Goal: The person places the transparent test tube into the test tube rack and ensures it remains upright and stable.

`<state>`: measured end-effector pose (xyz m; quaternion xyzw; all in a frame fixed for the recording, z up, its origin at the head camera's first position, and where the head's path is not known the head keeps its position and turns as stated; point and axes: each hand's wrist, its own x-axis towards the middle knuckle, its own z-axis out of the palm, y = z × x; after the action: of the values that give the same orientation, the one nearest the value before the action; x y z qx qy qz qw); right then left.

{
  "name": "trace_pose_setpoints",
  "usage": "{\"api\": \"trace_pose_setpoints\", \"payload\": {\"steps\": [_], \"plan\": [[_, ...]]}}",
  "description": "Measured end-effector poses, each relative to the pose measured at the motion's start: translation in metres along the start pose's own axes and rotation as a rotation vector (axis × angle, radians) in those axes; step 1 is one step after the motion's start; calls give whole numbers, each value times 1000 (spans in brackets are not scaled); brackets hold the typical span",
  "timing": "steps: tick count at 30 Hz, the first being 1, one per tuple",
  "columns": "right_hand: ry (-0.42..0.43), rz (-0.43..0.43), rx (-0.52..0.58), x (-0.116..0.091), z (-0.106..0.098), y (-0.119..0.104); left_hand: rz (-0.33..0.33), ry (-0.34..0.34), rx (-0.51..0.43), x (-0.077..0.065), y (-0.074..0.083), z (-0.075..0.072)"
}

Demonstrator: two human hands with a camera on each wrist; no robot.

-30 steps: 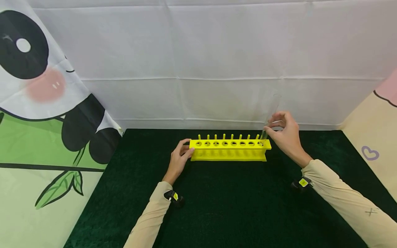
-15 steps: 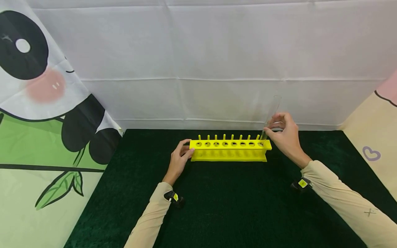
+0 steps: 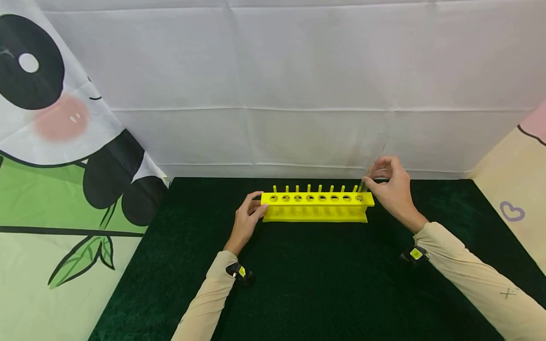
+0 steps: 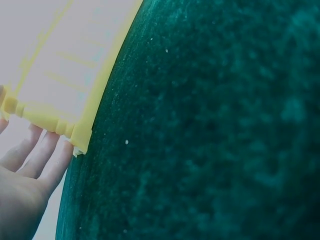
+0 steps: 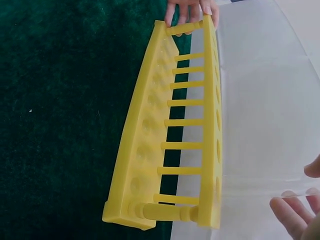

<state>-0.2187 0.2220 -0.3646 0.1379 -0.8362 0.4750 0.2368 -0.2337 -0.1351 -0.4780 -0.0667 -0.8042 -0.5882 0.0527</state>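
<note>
A yellow test tube rack (image 3: 315, 215) with a row of holes and upright pegs stands on the dark green cloth. My left hand (image 3: 244, 222) holds its left end, with the thumb in front; in the left wrist view fingers of the left hand (image 4: 30, 185) touch the rack's end. My right hand (image 3: 392, 187) pinches a clear glass test tube (image 3: 377, 148) above the rack's right end. The tube leans to the right, its lower end at the rightmost hole. Fingers of the right hand (image 5: 295, 215) show beside the rack in the right wrist view.
The dark green cloth (image 3: 315, 284) covers the table. Behind it hangs a white sheet (image 3: 315, 94). Printed cloth with a cartoon panda (image 3: 42, 118) is on the left, and a cream cloth (image 3: 512, 184) borders the right side.
My right hand has come down slightly with the test tube, whose top sits a little lower. The left hand stays at the rack's left end.
</note>
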Motion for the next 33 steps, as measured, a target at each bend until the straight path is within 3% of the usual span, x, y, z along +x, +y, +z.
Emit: {"api": "trace_pose_setpoints", "payload": {"steps": [6, 23, 31, 33], "plan": [[1, -1, -32, 0, 4, 22, -8, 1, 0, -1, 1, -1], [9, 12, -31, -4, 7, 25, 1, 14, 18, -1, 0, 0], [3, 7, -23, -11, 5, -15, -2, 15, 18, -1, 0, 0], [0, 14, -14, -11, 5, -7, -3, 15, 17, -1, 1, 1]]}}
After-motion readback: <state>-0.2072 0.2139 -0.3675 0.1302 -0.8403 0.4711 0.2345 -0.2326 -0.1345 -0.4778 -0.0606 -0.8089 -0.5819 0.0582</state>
